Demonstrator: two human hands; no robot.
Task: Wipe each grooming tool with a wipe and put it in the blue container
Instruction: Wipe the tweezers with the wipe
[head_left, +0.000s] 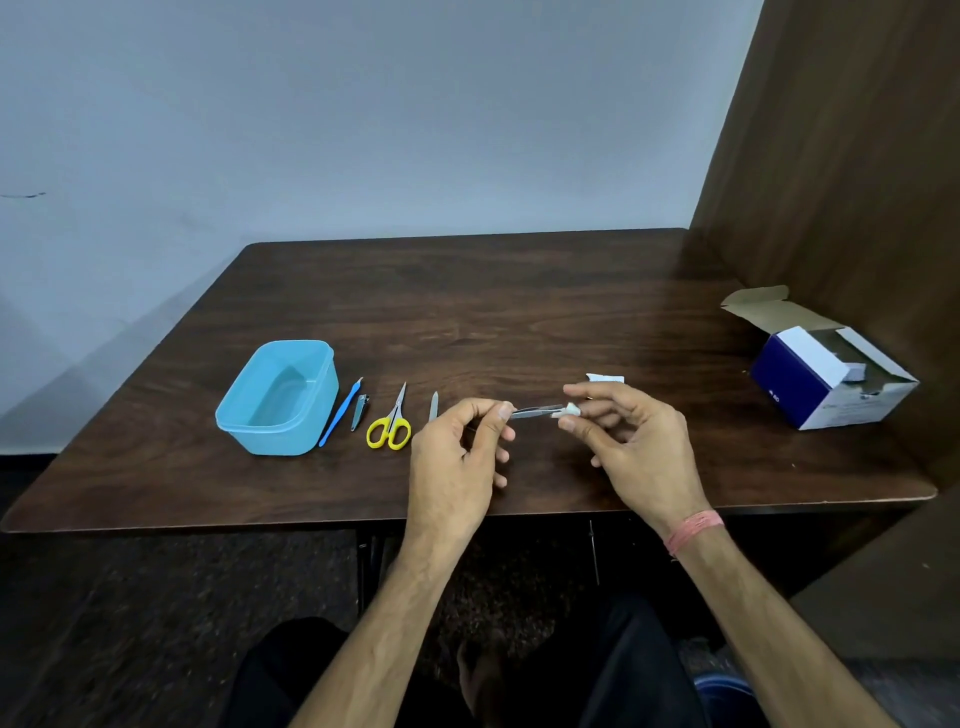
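My left hand (460, 457) pinches one end of a thin metal tool, probably tweezers (535, 411), held level above the table. My right hand (631, 441) pinches a small white wipe (570, 410) folded around the tool's other end. The blue container (278, 397) stands open and holds nothing, at the left of the table. Beside it lie in a row a blue-handled tool (340, 413), a nail clipper (359, 411), yellow-handled scissors (392, 423) and a small metal file (433, 406).
A torn white wrapper (605, 378) lies just behind my right hand. An open blue and white box (826, 374) sits at the table's right, near a brown wooden partition (841, 171). The dark wooden table (493, 312) backs onto a pale wall.
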